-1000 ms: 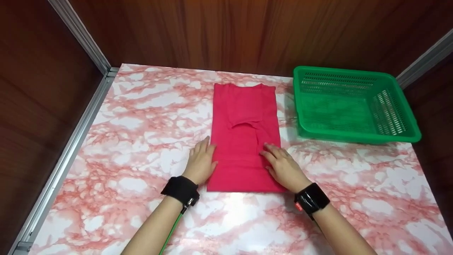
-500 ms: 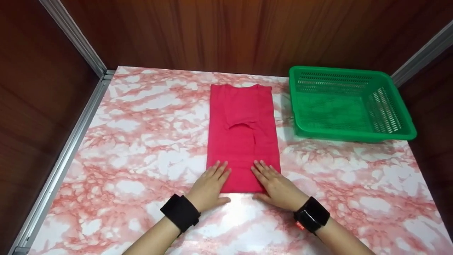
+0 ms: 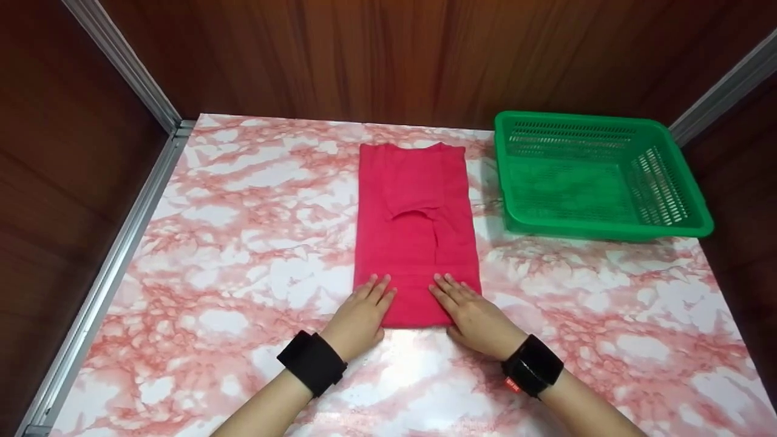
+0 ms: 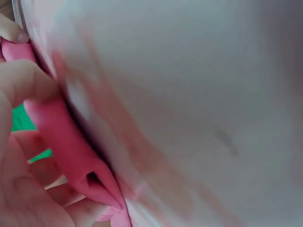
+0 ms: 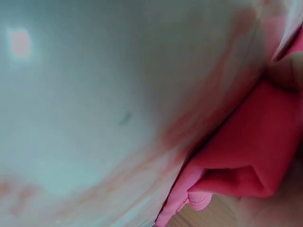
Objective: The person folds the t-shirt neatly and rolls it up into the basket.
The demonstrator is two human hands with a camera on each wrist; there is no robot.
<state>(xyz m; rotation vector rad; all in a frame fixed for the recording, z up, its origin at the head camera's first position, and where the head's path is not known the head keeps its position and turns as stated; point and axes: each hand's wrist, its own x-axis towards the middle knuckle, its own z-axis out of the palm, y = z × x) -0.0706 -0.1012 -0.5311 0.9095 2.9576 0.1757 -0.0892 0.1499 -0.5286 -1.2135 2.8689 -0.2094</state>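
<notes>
A folded pinkish-red shirt [image 3: 416,243] lies flat on the table, long side running away from me, its neckline at the far end. My left hand [image 3: 359,317] grips the near left corner, fingers laid over the top. In the left wrist view the thumb [image 4: 33,80] is at the rolled near edge of the shirt [image 4: 66,142]. My right hand [image 3: 479,317] pinches the near right corner likewise. The right wrist view shows its thumb [image 5: 284,73] against the fold of the shirt [image 5: 260,127]. In the head view the thumbs are mostly hidden under the hands.
A green plastic basket [image 3: 607,232] with slotted walls stands at the back right, apart from the shirt. The table [image 3: 243,243] has a red and white marbled top. Brown wood-look panels [image 3: 364,60] with metal rails [image 3: 121,230] enclose its back and sides.
Both hands have moved from the shirt's sides down to its near corners. Their thumbs, spread out half a second ago, have tucked in at the near edge. The shirt stays almost in place.
</notes>
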